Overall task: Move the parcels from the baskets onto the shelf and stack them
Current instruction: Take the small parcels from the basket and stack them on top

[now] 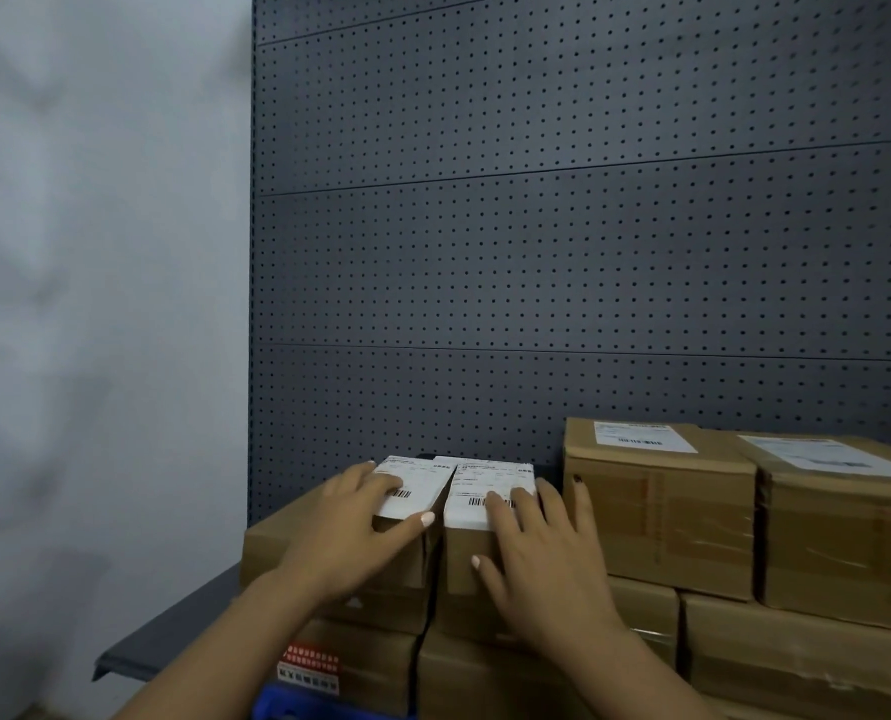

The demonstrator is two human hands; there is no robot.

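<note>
Two small brown parcels with white barcode labels sit side by side on top of a stack on the dark shelf [173,631]. My left hand [349,532] lies over the left parcel [417,485], fingers on its label and thumb along its front edge. My right hand [542,553] rests with straight fingers on top of the right parcel [479,480], thumb down its front face. Both parcels stand on larger brown boxes [375,662].
To the right, two bigger taped parcels [656,511] sit on a lower row of boxes [796,652]. A grey pegboard [562,226] backs the shelf, and a white wall [105,304] is on the left. A blue basket edge [287,704] shows at the bottom.
</note>
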